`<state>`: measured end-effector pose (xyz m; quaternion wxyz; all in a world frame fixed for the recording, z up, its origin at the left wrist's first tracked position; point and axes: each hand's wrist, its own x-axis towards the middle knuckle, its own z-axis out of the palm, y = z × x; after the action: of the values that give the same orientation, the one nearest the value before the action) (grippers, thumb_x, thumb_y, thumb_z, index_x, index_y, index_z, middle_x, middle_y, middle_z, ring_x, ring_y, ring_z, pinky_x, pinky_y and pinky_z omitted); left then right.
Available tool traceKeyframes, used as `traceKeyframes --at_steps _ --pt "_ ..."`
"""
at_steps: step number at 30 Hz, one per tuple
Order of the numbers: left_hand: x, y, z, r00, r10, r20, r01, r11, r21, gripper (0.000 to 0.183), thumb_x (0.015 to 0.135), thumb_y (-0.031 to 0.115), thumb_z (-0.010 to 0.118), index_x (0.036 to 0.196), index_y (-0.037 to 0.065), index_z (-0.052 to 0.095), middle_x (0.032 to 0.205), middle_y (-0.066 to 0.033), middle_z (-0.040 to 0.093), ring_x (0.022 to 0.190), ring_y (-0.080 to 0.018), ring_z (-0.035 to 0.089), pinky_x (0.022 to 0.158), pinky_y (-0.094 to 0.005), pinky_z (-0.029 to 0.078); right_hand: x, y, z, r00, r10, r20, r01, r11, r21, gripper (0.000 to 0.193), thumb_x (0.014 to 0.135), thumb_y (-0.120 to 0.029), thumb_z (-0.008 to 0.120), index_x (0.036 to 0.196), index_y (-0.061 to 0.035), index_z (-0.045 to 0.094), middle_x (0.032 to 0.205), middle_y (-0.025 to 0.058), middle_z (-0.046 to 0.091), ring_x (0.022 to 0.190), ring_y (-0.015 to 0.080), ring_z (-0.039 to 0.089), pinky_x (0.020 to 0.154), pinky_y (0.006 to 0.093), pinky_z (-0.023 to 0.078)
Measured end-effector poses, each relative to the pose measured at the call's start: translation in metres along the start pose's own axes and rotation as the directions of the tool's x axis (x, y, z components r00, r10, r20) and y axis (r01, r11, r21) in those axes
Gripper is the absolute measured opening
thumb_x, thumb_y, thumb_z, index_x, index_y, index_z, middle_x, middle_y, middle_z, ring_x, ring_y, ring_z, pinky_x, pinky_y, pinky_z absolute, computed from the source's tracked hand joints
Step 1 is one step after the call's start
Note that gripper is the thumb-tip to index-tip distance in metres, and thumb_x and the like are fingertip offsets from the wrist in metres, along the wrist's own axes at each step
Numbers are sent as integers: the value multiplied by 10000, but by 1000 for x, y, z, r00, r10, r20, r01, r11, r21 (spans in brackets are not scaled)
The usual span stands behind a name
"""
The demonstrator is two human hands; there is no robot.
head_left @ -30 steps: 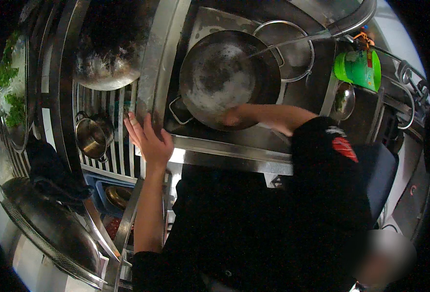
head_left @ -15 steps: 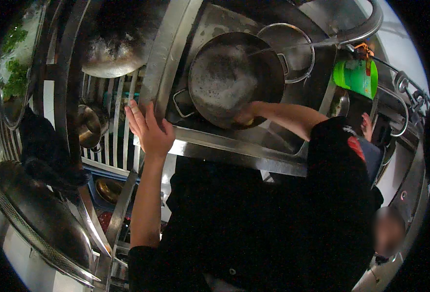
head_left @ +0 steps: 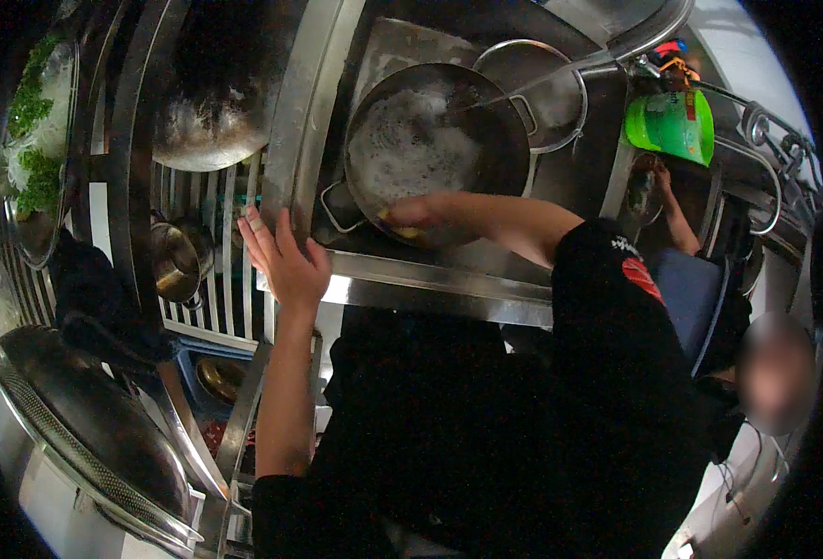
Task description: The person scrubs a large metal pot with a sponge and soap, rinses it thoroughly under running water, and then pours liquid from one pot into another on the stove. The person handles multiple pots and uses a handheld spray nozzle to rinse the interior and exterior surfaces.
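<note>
A dark two-handled wok point(head_left: 495, 140) sits in the steel sink, with foamy water point(head_left: 411, 154) inside it. My right hand point(head_left: 421, 214) reaches into its near side, closed over a yellow sponge point(head_left: 410, 232) pressed to the wall; most of the sponge is hidden beneath my fingers. My left hand point(head_left: 288, 265) lies open on the steel rim point(head_left: 393, 267) at the sink's near left corner, fingers spread and holding nothing. From the tap point(head_left: 649, 33) a thin stream of water runs down into the wok. Behind it to the right stands a round metal vessel point(head_left: 561, 88).
A green container point(head_left: 670, 128) stands right of the sink. Close by, a co-worker's hand point(head_left: 665, 177) reaches to a bowl point(head_left: 643, 197). On the left are a slatted rack point(head_left: 228, 252), a small metal pot point(head_left: 178, 261), another wok point(head_left: 211, 130) and greens in a tray point(head_left: 34, 177).
My right hand has slid left along the wok's near wall with the sponge. My left hand stays on the rim. The co-worker's arm now reaches to the bowl. The whole view has shifted slightly.
</note>
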<state>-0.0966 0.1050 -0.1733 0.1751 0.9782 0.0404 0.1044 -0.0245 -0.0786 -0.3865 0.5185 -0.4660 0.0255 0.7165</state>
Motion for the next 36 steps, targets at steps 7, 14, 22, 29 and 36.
traceKeyframes --at_steps 7,14,22,29,36 --pt "-2 1 -2 1000 -2 31 0 999 40 534 755 154 533 1251 -20 437 1456 -238 194 1346 -447 142 1038 -579 178 -107 -198 -70 546 -20 -837 838 2 546 407 884 -457 327 956 -115 535 881 65 576 770 250 545 631 419 455" --pt "-2 1 -1 999 19 40 -21 999 30 507 759 131 526 1238 -12 443 1451 -255 187 1335 -473 142 1014 -613 191 -36 -119 -21 955 -134 -265 282 690 666 393 929 -392 304 1004 -84 536 926 73 592 809 205 556 709 360 456" --pt "-2 -1 2 997 9 72 -12 999 39 525 758 150 529 1244 -24 438 1460 -237 178 1352 -448 107 1041 -593 155 -54 -168 -72 568 -276 -775 820 272 504 225 828 -297 450 747 -103 530 691 56 556 639 205 542 565 417 453" --pt "-2 6 -2 985 -52 166 38 996 81 537 769 149 509 1273 -11 414 1469 -245 150 1359 -452 84 1025 -622 167 -58 -175 -73 624 -426 -655 781 315 538 217 819 -227 408 710 -91 537 665 87 570 553 229 537 492 372 436" --pt "-5 0 -1 990 13 137 -27 995 101 548 773 188 487 1275 -19 409 1460 -257 164 1351 -459 108 1026 -604 179 -82 -191 -70 614 -577 -538 779 333 531 267 865 -232 375 748 -71 554 751 99 590 600 234 537 560 375 449"
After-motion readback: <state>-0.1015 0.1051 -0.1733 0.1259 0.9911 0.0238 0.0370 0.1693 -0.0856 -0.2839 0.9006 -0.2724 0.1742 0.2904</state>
